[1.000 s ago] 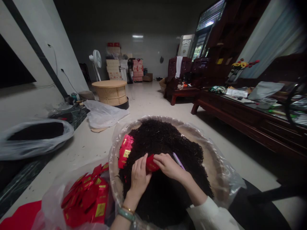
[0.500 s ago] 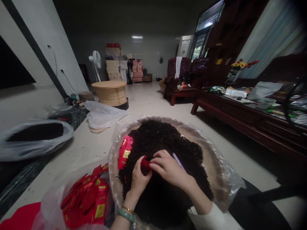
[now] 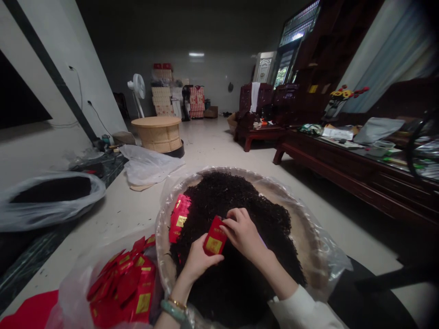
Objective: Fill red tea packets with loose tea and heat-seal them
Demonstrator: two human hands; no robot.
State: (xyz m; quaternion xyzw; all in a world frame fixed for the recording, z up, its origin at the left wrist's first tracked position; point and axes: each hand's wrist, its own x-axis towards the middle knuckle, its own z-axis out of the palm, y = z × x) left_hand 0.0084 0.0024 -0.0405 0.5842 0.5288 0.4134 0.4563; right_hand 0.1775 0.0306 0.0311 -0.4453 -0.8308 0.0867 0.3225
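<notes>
A small red packet (image 3: 216,234) with a gold label is held upright over a heap of dark loose tea leaves (image 3: 233,194). My left hand (image 3: 199,258) is closed around its lower left side, thumb across the bottom edge. At its upper right, the fingers of my right hand (image 3: 242,230) pinch the packet's edge. The leaves lie in a wide round basket (image 3: 310,228) lined with clear plastic. More red packets (image 3: 179,217) rest on the basket's left side. A purple stick-like object (image 3: 263,242) is mostly hidden behind my right hand.
Left of the basket, a clear plastic bag (image 3: 77,278) holds many red packets (image 3: 128,283). Farther left lies an open bag (image 3: 98,185) of dark leaves. A round wicker stand (image 3: 157,135) and a low wooden table (image 3: 329,167) stand beyond.
The packet has gone from tilted and partly covered to upright, its gold label facing me. My left hand has shifted down its side, and my right hand has moved to its upper right.
</notes>
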